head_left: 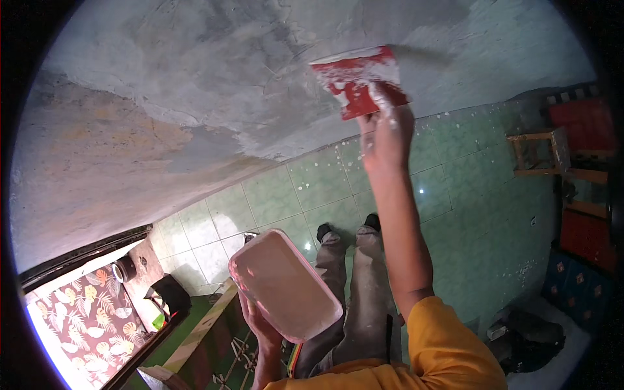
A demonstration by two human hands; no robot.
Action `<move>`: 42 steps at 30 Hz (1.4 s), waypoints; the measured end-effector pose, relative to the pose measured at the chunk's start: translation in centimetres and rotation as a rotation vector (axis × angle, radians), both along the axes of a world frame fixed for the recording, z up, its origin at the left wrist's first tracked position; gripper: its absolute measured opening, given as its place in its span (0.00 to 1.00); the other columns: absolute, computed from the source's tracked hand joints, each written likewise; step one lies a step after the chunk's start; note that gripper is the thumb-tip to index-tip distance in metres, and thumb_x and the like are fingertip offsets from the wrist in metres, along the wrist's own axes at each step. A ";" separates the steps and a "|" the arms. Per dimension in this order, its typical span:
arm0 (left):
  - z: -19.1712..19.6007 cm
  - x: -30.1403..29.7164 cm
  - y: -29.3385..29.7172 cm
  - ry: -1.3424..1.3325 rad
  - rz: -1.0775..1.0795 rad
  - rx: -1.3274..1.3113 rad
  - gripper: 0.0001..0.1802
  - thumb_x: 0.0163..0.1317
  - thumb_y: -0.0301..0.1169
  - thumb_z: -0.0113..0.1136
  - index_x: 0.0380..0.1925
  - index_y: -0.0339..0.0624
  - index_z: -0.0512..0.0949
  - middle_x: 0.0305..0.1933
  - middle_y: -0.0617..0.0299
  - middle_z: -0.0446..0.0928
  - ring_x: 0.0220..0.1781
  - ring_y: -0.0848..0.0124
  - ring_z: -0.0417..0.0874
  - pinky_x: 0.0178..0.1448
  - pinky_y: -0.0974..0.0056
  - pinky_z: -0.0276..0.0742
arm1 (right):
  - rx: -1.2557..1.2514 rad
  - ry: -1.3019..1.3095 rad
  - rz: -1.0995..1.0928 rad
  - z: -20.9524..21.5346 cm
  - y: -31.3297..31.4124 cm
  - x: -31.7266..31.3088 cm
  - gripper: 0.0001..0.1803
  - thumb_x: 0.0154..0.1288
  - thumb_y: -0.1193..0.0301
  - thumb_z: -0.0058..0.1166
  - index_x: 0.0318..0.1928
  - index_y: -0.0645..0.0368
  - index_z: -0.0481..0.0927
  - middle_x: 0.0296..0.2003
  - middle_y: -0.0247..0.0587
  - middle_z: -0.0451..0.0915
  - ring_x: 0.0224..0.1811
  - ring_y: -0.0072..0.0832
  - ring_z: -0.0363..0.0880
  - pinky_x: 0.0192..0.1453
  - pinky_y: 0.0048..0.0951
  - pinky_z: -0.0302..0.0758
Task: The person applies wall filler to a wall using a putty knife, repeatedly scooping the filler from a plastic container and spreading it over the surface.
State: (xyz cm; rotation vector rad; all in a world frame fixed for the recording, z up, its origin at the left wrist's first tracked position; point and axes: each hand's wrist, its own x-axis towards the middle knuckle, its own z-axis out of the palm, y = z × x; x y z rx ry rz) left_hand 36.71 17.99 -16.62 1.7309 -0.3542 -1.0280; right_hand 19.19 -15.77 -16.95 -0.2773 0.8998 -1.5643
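From the head view I saw my right hand [388, 133] raised at full reach, fingers wrapped firmly around the lower edge of a flat red plastic spreader smeared with pale plaster [359, 79]. The spreader's long upper edge lay against the grey, patchy plastered wall [214, 71], tilted so its left corner sat a little lower than its right. A smoother, lighter streak of plaster ran off to the right of the blade. White flecks clung to my knuckles and to the yellow sleeve [445, 348] pushed up near the elbow.

My left hand [260, 325] sat low in the picture, cupped under the near end of a pink rectangular plastic tub with rounded corners [285, 285]; the fingers curled up around its rim, holding it tipped with the open side toward me. Its inside was coated in whitish plaster. The tub hung well apart from the spreader, down in front of my grey, plaster-stained trousers [354, 292].

Below my feet lay a green tiled floor [468, 195] dotted with white splashes. To the right stood a wooden frame [539, 153] beside red panels [582, 123], and a dark heap [530, 338] rested near a blue patterned surface. At lower left I made out a cloth printed with leaves [84, 315] and a dark boxy object [170, 292] just beside it.
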 end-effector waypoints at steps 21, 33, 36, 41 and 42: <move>-0.5 0.2 -1.0 0.194 0.112 -0.077 0.30 0.76 0.47 0.42 0.67 0.38 0.63 0.62 0.58 0.70 0.61 0.69 0.71 0.66 0.61 0.66 | -0.203 0.115 -0.114 4.4 -3.0 -7.6 0.13 0.65 0.79 0.54 0.49 0.68 0.75 0.45 0.46 0.79 0.47 0.33 0.81 0.57 0.41 0.79; 5.1 -2.3 -5.5 -0.167 -0.118 -0.158 0.29 0.76 0.47 0.35 0.64 0.35 0.66 0.60 0.56 0.71 0.61 0.66 0.70 0.65 0.62 0.64 | 0.080 0.190 -0.041 3.8 -5.9 -10.3 0.12 0.67 0.78 0.53 0.50 0.65 0.75 0.48 0.43 0.78 0.49 0.31 0.81 0.52 0.35 0.81; 7.8 -4.4 -6.3 -0.066 -0.115 -0.269 0.30 0.76 0.47 0.36 0.65 0.35 0.65 0.62 0.55 0.69 0.63 0.65 0.69 0.66 0.61 0.64 | -0.106 0.114 -0.057 9.0 -1.9 -12.9 0.12 0.67 0.75 0.56 0.50 0.65 0.76 0.47 0.42 0.79 0.48 0.31 0.81 0.54 0.35 0.79; 10.1 -7.5 -7.7 -0.009 -0.164 -0.434 0.31 0.75 0.45 0.40 0.70 0.37 0.61 0.70 0.56 0.64 0.71 0.65 0.64 0.72 0.62 0.59 | -0.120 0.169 0.248 15.5 7.2 -16.6 0.13 0.67 0.73 0.59 0.49 0.64 0.76 0.43 0.38 0.80 0.46 0.25 0.80 0.49 0.31 0.79; 13.9 -9.7 -9.5 0.061 -0.098 -0.326 0.31 0.75 0.46 0.43 0.71 0.39 0.61 0.71 0.56 0.63 0.72 0.65 0.62 0.74 0.60 0.57 | -0.113 0.249 0.253 16.2 9.0 -17.3 0.12 0.67 0.73 0.59 0.48 0.65 0.76 0.42 0.37 0.80 0.45 0.23 0.79 0.49 0.30 0.78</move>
